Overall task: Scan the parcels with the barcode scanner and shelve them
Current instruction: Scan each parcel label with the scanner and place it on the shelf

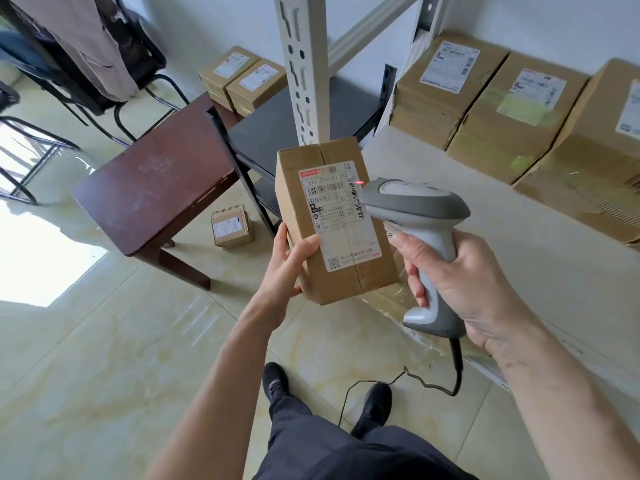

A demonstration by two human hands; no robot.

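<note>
Head view: a cardboard parcel (334, 223) is held in mid-air, label side up, in front of the shelf upright (301, 67). Its white shipping label (341, 216) faces the camera. The left hand (289, 268) grips the parcel's lower left corner, thumb on the top face and fingers curled beneath. Just right of the parcel, the right hand (460, 282) is wrapped around the handle of a grey barcode scanner (415, 216), whose head points at the label's right edge; a small red light (359, 182) shows there. A black cable (429, 382) hangs from the scanner to the floor. Right of the parcel, three larger boxes (498, 109) stand on the pale shelf (485, 220). Left of the parcel stands a dark brown surface (156, 192), with a small box (231, 226) on the floor beside it.
</note>
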